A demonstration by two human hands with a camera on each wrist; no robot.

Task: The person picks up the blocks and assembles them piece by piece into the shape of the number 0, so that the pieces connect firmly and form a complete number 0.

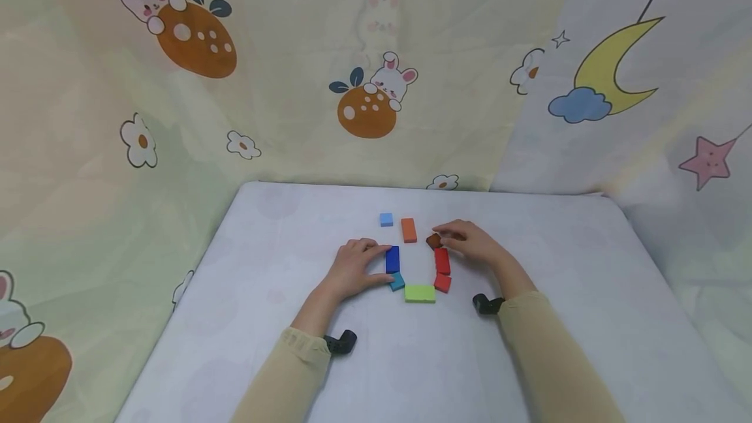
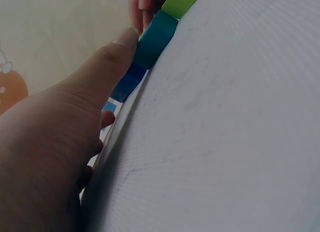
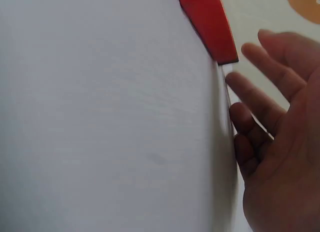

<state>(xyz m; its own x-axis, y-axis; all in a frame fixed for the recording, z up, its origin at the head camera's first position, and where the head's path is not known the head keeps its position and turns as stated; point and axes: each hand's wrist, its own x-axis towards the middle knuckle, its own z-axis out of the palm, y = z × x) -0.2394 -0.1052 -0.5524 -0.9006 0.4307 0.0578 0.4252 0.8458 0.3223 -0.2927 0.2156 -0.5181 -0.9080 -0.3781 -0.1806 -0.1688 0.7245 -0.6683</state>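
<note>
Small coloured blocks form a rough ring on the white table. My left hand is at its left side, the index fingertip at the top of a dark blue block and the extended thumb touching a teal block. The right hand is at the upper right, its thumb and index fingertips beside a tilted brown block. In the right wrist view its fingers are loosely bent, and the brown block is hidden. Below that sit a longer red block and a shorter red block.
A light green block lies at the ring's near side, an orange block at its far side. Further back left sits a light blue block. The table meets a printed cloth backdrop behind.
</note>
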